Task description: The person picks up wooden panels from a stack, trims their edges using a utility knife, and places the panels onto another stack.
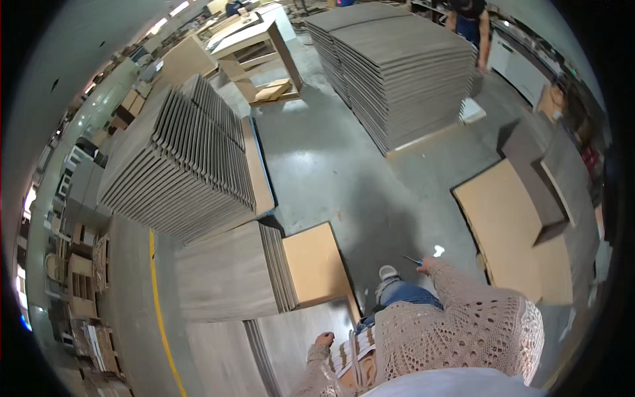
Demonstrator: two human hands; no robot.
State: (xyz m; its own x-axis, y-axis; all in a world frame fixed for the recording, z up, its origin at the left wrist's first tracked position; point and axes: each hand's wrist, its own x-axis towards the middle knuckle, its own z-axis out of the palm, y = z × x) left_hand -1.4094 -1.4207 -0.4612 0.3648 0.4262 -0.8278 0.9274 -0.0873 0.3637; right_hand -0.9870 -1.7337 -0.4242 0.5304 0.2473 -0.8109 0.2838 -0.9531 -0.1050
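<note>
My right hand [428, 265] is closed around a slim blue-handled tool [414, 261] with a thin dark tip pointing left, over the grey floor; its exact kind is too small to make out. My left hand [325, 339] hangs low by my body, fingers curled, and nothing shows in it. Beneath and beside that hand lie grey wood-grain panels [291, 341]. Just beyond them stands another stack of grey panels [221, 274], next to a tan board [317, 263].
Tall stacks of grey panels stand at the left [178, 165] and far centre [423, 79]. To the right, grey panels [532, 169] rest on a tan board [506, 215]. A wooden frame table [248, 40] is at the back. Another person [468, 30] stands behind the far stack.
</note>
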